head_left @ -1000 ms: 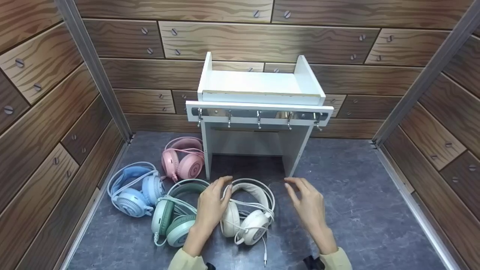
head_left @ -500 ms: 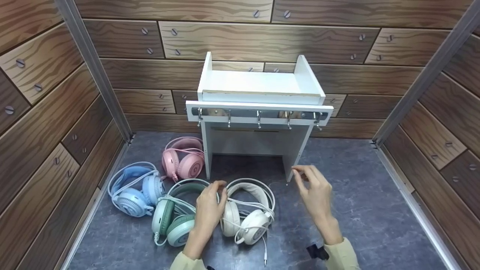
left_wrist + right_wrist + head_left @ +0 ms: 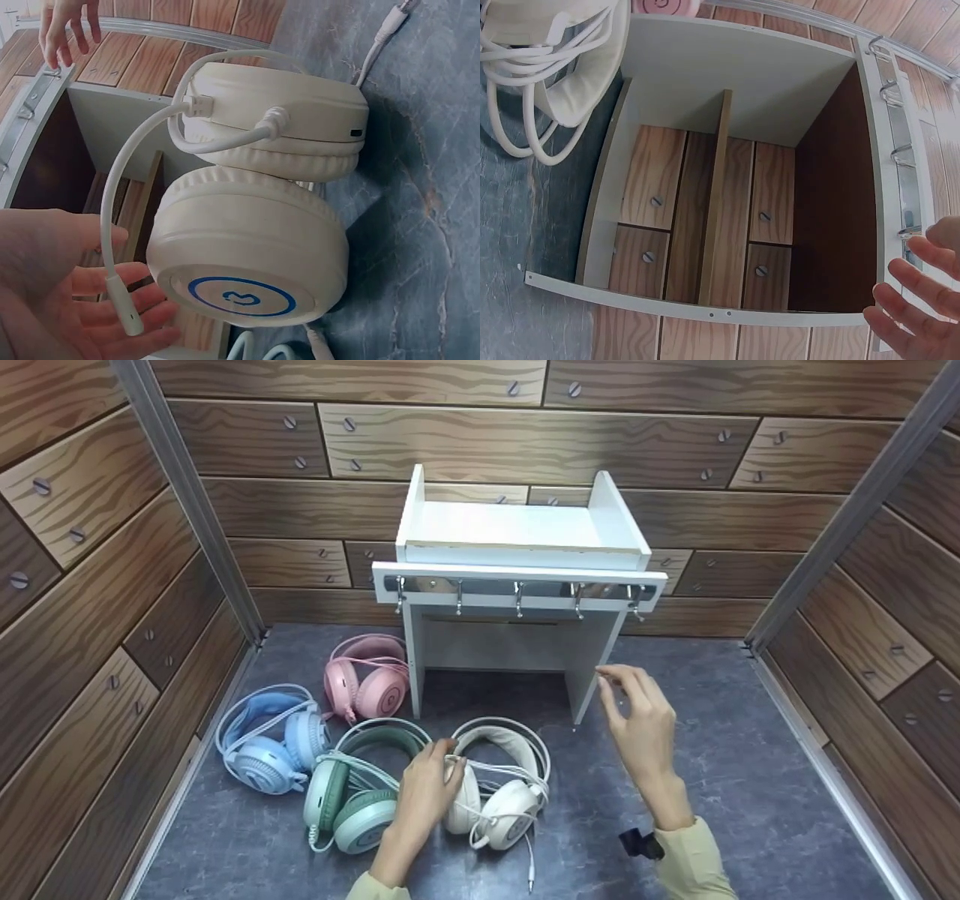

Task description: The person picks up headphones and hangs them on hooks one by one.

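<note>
My left hand [image 3: 429, 787] hovers between the green headphones [image 3: 364, 821] and the white headphones [image 3: 517, 810], close to the white left ear cup. In the left wrist view its relaxed fingers [image 3: 120, 315] lie behind the white microphone boom [image 3: 112, 217]; contact is hard to tell. Beside the right leg of a white stand [image 3: 510, 525], my right hand [image 3: 641, 727] is raised with loosely bent fingers and holds nothing. The right wrist view shows its fingers [image 3: 907, 307] near the metal hooks [image 3: 904, 154] on the stand's front rail.
Blue headphones [image 3: 262, 765] and pink headphones [image 3: 381, 692] lie on the dark marbled floor [image 3: 735, 780] at left. A plug [image 3: 531, 877] trails from the white pair. Wood-patterned walls [image 3: 540, 442] enclose the space behind and on both sides.
My right hand has moved up and to the right, away from the white headphones. My left hand has sunk slightly and shifted a little right. The headphones and stand stay put.
</note>
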A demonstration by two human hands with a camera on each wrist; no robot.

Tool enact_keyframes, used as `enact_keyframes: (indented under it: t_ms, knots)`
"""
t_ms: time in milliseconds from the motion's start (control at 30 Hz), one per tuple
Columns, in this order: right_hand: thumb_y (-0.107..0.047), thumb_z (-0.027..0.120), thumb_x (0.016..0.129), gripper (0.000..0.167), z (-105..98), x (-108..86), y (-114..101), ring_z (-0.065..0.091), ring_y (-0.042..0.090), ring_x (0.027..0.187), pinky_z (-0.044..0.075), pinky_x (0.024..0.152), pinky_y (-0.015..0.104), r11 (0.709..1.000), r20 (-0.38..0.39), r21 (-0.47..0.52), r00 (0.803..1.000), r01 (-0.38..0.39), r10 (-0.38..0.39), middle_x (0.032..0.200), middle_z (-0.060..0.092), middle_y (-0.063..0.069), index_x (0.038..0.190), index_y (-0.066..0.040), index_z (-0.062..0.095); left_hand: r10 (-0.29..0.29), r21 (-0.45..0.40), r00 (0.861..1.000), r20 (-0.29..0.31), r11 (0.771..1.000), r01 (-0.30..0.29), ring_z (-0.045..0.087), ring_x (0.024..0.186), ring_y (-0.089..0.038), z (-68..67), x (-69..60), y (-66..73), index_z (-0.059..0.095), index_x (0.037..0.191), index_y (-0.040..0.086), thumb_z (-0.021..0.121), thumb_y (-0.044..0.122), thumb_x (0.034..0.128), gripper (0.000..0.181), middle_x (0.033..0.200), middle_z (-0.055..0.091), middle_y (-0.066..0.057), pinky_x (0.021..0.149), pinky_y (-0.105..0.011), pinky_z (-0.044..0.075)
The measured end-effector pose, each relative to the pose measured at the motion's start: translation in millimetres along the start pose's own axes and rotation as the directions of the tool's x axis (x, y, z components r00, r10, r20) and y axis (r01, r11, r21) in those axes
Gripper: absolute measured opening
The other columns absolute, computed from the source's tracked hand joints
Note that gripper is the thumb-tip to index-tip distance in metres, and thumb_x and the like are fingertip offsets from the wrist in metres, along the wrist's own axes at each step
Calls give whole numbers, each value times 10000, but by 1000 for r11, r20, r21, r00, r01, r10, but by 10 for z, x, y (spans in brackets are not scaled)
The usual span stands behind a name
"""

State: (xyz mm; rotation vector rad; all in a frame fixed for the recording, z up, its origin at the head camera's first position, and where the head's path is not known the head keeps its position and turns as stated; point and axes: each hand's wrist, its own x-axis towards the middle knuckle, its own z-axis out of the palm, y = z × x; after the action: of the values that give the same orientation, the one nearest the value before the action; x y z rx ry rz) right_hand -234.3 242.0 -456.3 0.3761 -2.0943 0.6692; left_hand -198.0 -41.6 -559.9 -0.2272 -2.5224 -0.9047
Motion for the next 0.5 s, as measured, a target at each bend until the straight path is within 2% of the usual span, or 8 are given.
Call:
enact_keyframes:
  t_ms: [267,500]
  knots:
    - [-56,711,933,195,2,52,30,659,265,951,522,816,379,1000,-22,12,1000,-2,3,1066,705,76,1124,-87,737,-49,-32,997,53,998,50,690,944,-329,26,-49,-1,690,1125,56,694,247,945,264,1006,696,-118,805,-483,549]
    - [-49,715,930,239,-38,125,50,651,290,984,520,835,419,1000,-51,17,999,-9,10,1115,705,79,1163,-99,730,-83,-27,995,60,996,84,684,914,-382,64,-68,5,660,1162,21,715,230,918,326,1003,673,-145,778,-519,548]
